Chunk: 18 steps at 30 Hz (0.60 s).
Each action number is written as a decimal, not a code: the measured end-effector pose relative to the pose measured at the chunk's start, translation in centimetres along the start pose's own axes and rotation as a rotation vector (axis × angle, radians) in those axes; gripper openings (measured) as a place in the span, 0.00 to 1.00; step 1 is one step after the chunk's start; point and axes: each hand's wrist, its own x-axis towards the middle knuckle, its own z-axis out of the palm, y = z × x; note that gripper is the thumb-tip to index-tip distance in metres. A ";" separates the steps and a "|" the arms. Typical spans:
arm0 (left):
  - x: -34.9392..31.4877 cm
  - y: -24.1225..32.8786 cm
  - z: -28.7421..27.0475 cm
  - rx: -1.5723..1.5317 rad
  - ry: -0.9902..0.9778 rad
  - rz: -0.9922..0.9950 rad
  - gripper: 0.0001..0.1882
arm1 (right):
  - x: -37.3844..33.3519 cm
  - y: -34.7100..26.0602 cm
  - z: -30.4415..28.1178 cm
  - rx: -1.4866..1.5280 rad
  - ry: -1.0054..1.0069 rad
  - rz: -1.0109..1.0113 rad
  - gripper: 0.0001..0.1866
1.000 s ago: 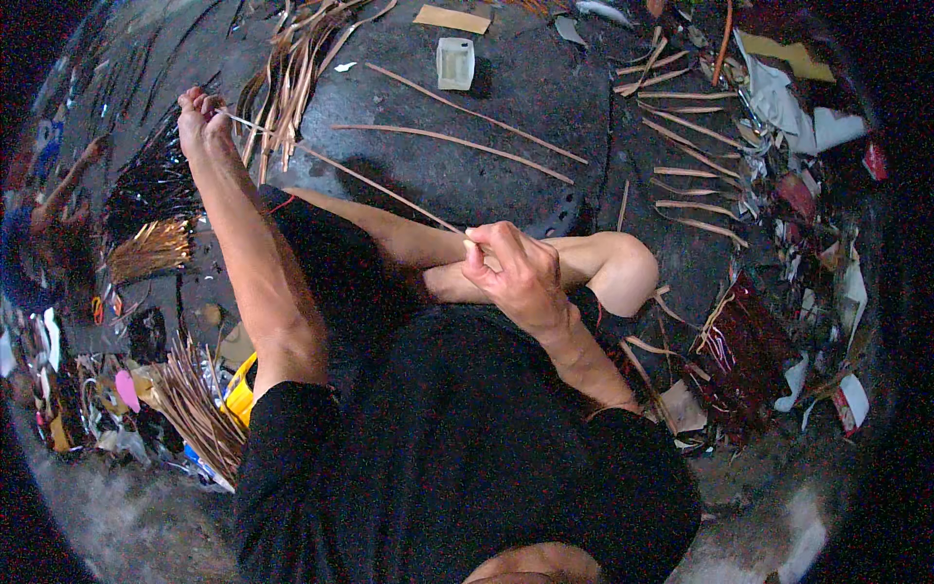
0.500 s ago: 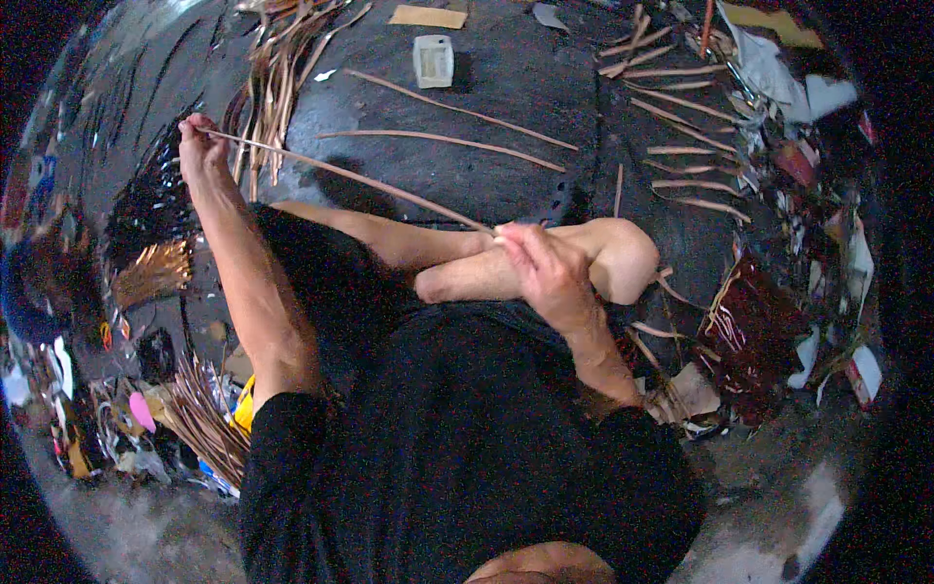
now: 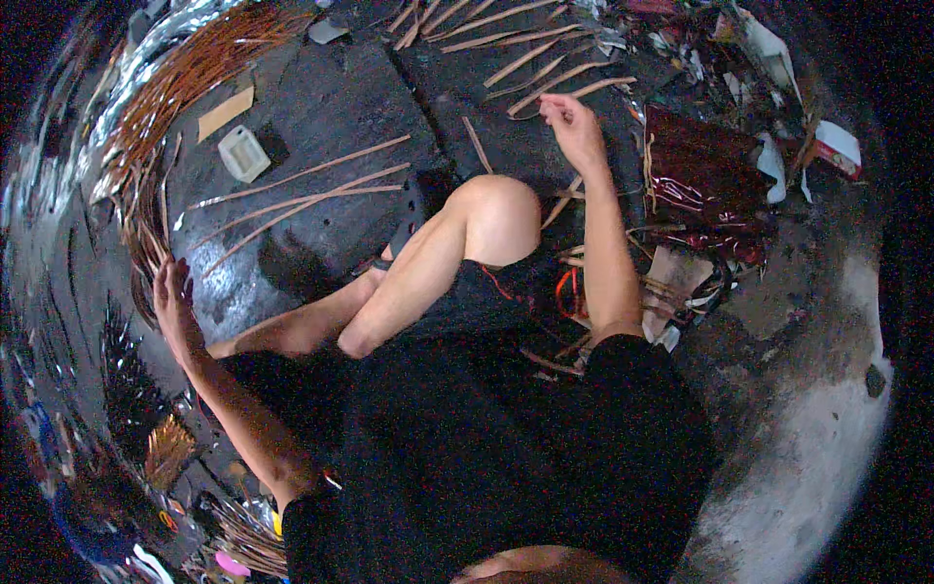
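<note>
My left hand [image 3: 175, 310] is at the left, fingers stretched and apart, beside a long bundle of thin brown strips [image 3: 146, 234]. No strip shows in its fingers. My right hand [image 3: 576, 128] reaches out at the upper right, its fingers loosely bent and slightly apart. Its fingertips are close to the nearest strips of a spread row of flat brown strips [image 3: 530, 66]; whether they touch one I cannot tell. Three long thin strips [image 3: 302, 173] lie on the dark mat beyond my bent legs, two of them crossing.
A small whitish plastic tray [image 3: 243, 156] and a tan cardboard piece [image 3: 226, 113] lie at the upper left. Dark red shiny sheeting [image 3: 696, 161] and scraps sit at the right. More strips [image 3: 248, 540] lie at the lower left. My raised knee [image 3: 501, 214] stands between the hands.
The strip stretched between my hands has been let go; three strips now lie on the mat instead of two. My right hand has moved out to the strip row. The view has turned right.
</note>
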 end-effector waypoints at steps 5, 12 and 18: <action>-2.2 2.3 4.7 -0.020 -0.099 -0.090 0.22 | -0.3 7.3 3.6 -0.354 -0.025 -0.090 0.15; -4.5 4.4 9.7 -0.130 -0.239 -0.185 0.20 | -0.3 7.6 10.7 -0.228 -0.315 0.186 0.21; -5.1 4.8 13.4 -0.187 -0.316 -0.246 0.20 | -0.9 8.0 13.1 -0.141 -0.282 0.209 0.17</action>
